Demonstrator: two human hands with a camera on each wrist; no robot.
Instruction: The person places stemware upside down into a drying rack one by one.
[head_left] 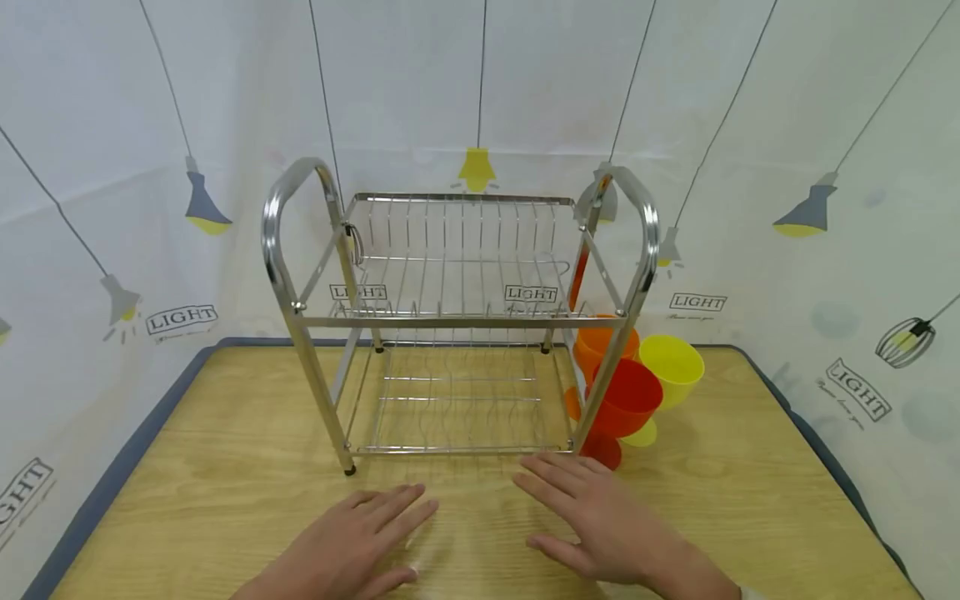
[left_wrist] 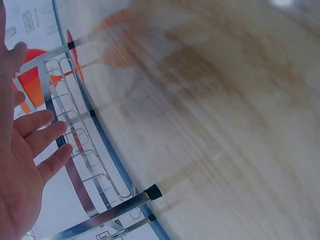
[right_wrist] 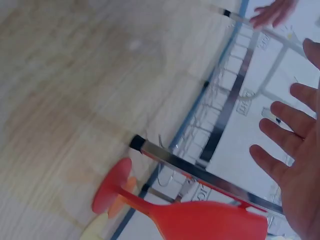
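Seems poised before grasping, with left grip (head_left: 348, 540) and right grip (head_left: 600, 518) empty and spread. Likely calls for reaching the red goblet (head_left: 627, 400).

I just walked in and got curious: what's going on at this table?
Someone's left hand and right hand are in front of a metal rack, and neither is holding anything. A red cup, an orange cup and a yellow cup stand on the table by the rack's right side.
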